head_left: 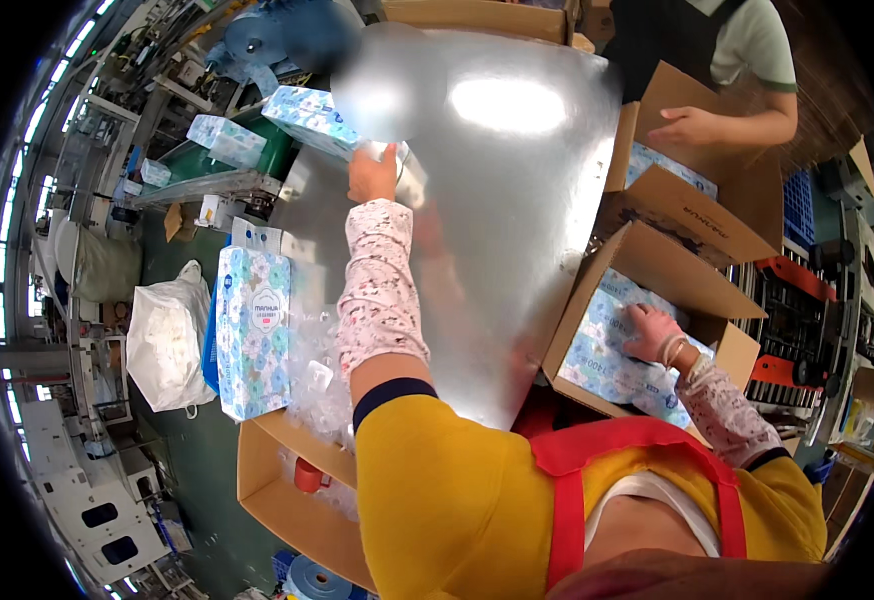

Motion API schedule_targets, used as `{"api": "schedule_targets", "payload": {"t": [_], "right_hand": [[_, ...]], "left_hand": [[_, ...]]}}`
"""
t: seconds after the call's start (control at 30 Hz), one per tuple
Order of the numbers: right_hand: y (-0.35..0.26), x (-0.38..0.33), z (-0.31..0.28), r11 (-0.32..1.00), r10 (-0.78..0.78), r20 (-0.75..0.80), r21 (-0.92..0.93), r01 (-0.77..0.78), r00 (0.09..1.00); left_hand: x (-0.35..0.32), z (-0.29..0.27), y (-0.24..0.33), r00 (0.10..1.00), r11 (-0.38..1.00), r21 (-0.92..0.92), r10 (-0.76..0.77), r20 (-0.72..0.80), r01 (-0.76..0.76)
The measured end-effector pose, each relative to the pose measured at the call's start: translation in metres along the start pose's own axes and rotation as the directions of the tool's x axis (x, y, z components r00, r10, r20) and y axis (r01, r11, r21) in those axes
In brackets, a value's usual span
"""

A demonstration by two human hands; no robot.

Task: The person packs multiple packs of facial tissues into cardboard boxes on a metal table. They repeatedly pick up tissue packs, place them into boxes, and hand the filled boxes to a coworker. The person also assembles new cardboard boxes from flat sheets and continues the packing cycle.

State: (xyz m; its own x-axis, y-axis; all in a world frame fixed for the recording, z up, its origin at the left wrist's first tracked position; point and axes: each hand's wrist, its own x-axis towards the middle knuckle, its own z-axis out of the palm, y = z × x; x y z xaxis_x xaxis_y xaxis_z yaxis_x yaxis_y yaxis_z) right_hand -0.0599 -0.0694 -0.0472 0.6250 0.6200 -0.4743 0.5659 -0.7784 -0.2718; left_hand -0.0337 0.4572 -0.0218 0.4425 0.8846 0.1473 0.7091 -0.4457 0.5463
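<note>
My left hand reaches far out over the metal table, closed on the near end of a blue floral tissue pack. That pack lies slanted between the green conveyor and the table's far left edge. On the right, my right hand rests with fingers spread on the blue tissue packs inside an open cardboard carton. The packs fill most of that carton, and its flaps stand up. Another tissue pack stands at the table's left side, beside clear plastic wrapping.
More packs ride the green conveyor at far left. Across the shiny metal table, a co-worker's hand hovers over a second open carton. A white sack and another carton stand at left.
</note>
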Motion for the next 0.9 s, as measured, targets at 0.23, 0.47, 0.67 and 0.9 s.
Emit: {"api": "schedule_targets", "payload": {"t": [0.23,0.47,0.67,0.9], "right_hand": [[-0.125,0.035,-0.164,0.913,-0.214,-0.684,0.115,0.392,0.698],[-0.186,0.188,-0.168,0.995,0.094,-0.154,-0.031,-0.099,0.984],[-0.114,0.155,-0.240,0.630,-0.057,-0.302,0.728,0.269,0.952],[-0.012,-0.086,-0.232,0.557,-0.425,-0.658,0.352,0.752,0.622]], "left_hand": [[-0.145,0.018,0.055,0.700,0.799,-0.403,0.592,0.399,-0.446],[-0.342,-0.025,0.073,0.508,0.835,-0.378,0.545,0.667,-0.400],[-0.333,-0.006,0.048,0.504,0.779,-0.329,0.606,0.616,-0.534],[-0.328,-0.008,0.048,0.512,0.787,-0.384,0.610,0.605,-0.483]]}}
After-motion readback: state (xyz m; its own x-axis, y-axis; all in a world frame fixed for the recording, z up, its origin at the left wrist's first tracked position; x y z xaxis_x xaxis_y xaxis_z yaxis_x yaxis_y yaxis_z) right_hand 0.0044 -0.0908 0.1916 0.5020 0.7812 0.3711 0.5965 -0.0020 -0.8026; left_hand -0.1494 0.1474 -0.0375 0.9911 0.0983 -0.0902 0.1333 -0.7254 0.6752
